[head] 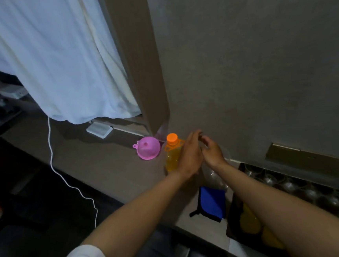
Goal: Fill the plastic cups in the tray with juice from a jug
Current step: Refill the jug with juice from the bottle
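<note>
Hands, the left (189, 155) and right (212, 150), both loose-fingered and empty, are raised beside a clear jug (215, 173), judged light, slippery, best gripped round its body.

Funnel (148, 147): smooth pink plastic, slightly glossy. Bottle (172, 155): clear plastic over orange liquid, with a matt orange plastic cap (172, 138). Clear jug (214, 175): transparent, glossy plastic, partly hidden by the arms. Cups (288, 185): thin clear plastic with bright highlights, set in a dark, matt tray (232, 215). Blue cloth (213, 201): soft, matt fabric with dark edging. Table (106, 164): smooth, matt, grey-brown surface. Curtain (55, 56): white, folded cloth. Cable (52, 159): smooth white plastic sheath.
</note>
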A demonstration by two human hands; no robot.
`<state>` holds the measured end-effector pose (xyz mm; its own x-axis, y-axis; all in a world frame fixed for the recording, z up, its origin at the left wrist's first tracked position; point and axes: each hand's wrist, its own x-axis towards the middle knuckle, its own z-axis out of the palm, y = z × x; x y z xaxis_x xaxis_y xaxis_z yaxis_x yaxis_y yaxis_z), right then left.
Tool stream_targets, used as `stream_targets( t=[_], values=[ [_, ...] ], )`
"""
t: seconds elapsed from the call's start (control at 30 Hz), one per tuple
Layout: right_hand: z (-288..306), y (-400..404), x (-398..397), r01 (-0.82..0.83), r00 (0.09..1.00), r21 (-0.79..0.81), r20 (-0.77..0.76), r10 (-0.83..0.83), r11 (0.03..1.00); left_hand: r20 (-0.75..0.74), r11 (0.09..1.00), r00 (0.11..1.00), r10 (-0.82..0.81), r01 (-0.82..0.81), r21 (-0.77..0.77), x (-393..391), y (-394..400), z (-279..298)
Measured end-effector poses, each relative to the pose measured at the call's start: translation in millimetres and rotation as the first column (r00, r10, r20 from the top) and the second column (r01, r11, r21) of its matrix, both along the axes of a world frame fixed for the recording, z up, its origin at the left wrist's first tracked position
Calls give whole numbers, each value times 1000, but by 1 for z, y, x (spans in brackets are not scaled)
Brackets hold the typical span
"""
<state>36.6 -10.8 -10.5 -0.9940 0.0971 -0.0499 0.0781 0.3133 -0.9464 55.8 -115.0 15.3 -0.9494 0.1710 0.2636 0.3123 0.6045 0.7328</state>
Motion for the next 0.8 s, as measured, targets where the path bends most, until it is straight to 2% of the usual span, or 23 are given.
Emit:
stream_targets(
  t=[0.17,0.3,0.43,0.53,0.67,0.8],
  values=[
    [3,-27,0,4,999,77,-51,0,997,-137,996,986,-93,92,-15,-8,-11,35],
    [3,-45,-1,-65,996,83,-52,70,994,-208,982,966,-152,123,-144,-17,-32,43],
    [9,-59,-8,-141,987,178,-51,152,974,-144,941,980,-139,85,-328,-26,-65,40],
    [11,-64,-2,-162,987,39,-2,162,986,-103,885,984,-144,82,-459,-31,-87,37],
    [3,-67,2,-91,995,-56,28,93,994,-56,858,969,-242,187,-478,-33,-103,40],
    [-6,-73,7,-24,999,-66,43,27,998,-19,814,963,-268,216,-540,-40,-111,46]
  ],
)
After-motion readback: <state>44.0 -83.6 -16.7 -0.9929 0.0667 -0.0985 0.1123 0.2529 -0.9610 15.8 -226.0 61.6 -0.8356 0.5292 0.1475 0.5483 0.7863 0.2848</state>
